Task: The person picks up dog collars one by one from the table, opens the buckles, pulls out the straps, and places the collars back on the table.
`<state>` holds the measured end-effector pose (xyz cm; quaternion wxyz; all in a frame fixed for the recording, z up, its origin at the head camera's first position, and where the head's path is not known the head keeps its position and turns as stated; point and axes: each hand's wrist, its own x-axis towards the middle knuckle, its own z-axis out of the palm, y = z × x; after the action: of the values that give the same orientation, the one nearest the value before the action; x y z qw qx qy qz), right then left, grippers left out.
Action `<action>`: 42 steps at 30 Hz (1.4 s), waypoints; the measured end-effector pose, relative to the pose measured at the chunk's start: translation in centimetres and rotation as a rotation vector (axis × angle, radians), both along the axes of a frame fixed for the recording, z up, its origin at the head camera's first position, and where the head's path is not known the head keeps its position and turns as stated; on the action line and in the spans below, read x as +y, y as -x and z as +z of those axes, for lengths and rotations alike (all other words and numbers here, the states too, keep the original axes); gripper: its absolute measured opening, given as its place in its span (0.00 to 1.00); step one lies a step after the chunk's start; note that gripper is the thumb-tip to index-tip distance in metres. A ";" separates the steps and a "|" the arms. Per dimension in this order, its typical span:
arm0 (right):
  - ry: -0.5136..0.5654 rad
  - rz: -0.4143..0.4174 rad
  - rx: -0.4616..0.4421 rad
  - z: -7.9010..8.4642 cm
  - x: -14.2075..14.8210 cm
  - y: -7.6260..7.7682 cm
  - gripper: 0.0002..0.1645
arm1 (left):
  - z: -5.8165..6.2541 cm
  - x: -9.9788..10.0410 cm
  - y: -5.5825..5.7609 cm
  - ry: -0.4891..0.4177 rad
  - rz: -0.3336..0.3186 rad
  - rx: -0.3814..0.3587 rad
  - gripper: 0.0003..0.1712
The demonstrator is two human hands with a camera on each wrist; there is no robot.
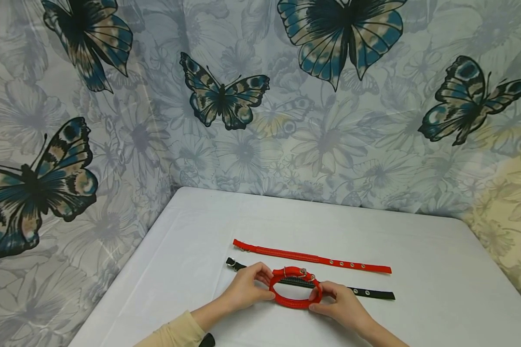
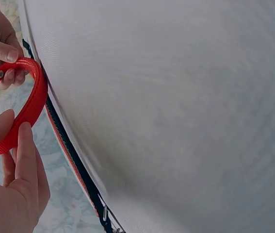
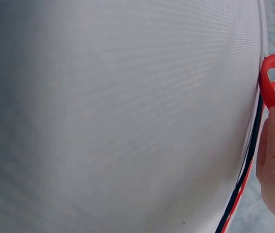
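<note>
Both hands hold a red collar (image 1: 293, 303) buckled into a loop, its metal buckle and ring on the far side. At its left side, my left hand (image 1: 245, 287) pinches the band between thumb and fingers; my right hand (image 1: 340, 303) does the same at the right side. Eyelets show on the collar (image 2: 30, 109) in the left wrist view. Behind the loop a black collar (image 1: 379, 293) lies stretched flat, its middle partly hidden by the hands and loop. Farther back lies a second red collar (image 1: 286, 253), unbuckled and straight, with eyelets toward its right end.
A white table (image 1: 191, 226) carries the collars. Behind it and along the left hangs a cloth (image 1: 330, 144) printed with flowers and butterflies. A small dark object (image 1: 207, 340) shows at the bottom edge beside the left sleeve (image 1: 175, 331).
</note>
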<state>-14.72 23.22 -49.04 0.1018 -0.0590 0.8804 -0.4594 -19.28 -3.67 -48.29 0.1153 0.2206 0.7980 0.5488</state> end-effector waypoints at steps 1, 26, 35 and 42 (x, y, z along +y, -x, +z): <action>0.000 0.005 0.002 0.0 0.0 0.0 0.14 | 0.0 0.0 0.0 0.001 0.000 0.000 0.20; -0.036 0.049 0.065 1.2 0.8 0.1 0.14 | -0.1 -0.1 -0.1 -0.012 -0.016 0.008 0.19; -0.039 0.059 0.074 1.3 0.8 0.1 0.14 | 0.2 -0.4 0.2 -0.011 -0.040 0.018 0.18; -0.053 0.059 0.070 1.2 0.8 0.2 0.14 | 0.4 -0.4 0.2 -0.017 -0.040 0.013 0.18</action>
<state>-14.90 23.99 -47.83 0.0859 -0.0982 0.8932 -0.4303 -19.47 -4.02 -47.92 0.1192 0.2409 0.7895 0.5518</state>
